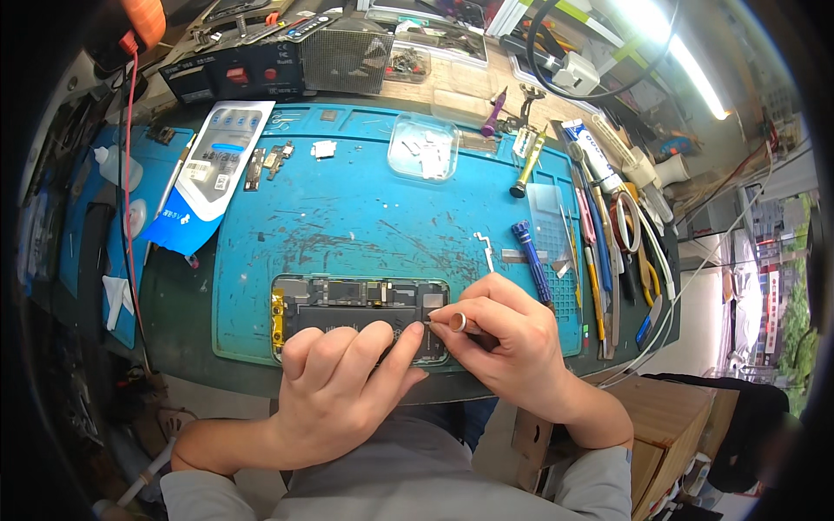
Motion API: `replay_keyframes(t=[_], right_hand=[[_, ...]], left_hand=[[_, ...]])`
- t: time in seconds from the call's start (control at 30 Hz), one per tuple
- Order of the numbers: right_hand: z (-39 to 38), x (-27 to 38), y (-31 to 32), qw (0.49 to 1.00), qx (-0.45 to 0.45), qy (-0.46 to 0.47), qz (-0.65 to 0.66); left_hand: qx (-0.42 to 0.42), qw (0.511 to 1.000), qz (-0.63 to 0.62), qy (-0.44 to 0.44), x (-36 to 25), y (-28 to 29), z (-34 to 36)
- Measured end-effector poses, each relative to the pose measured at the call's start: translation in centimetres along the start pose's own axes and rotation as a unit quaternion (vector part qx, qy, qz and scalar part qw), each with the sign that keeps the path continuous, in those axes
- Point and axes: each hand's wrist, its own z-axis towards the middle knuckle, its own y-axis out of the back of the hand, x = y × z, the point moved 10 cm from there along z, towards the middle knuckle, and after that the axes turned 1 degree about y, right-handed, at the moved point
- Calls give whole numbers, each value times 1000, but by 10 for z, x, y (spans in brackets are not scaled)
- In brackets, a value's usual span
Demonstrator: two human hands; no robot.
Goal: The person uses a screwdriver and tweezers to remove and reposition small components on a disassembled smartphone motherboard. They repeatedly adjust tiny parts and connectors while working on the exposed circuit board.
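Observation:
An opened phone point(343, 293) with exposed boards, a dark battery and a yellow flex part lies on the blue mat point(287, 226). My left hand point(334, 386) is curled over the phone's near edge, its index fingertip on the phone's right part beside my right fingertips. My right hand point(508, 339) pinches a small tool with a round end cap point(459, 321), its tip low at the right part of the phone; the rest of the tool is hidden by my fingers. A thin white flex piece point(485, 252) and a blue screwdriver point(530, 260) lie just beyond my right hand.
A clear tray of small parts point(423, 148), a white-and-blue package point(213, 165) and small boards point(278, 161) sit behind. Rows of tools point(608, 252) line the right side. A boxy black device point(252, 74) stands at the back left; cables point(132, 217) hang at both sides.

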Motion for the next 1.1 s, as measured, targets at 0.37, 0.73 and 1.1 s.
replay_keyframes(t=[0.37, 0.73, 1.1], right_hand=[[-1, -1, 0, 1000, -13, 10, 14], [1, -1, 0, 1000, 10, 2, 5], [0, 3, 0, 999, 26, 17, -8]], left_hand=[[-26, 999, 25, 4, 0, 3, -3], [-6, 1000, 0, -15, -4, 0, 2], [7, 999, 22, -24, -7, -1, 5]])
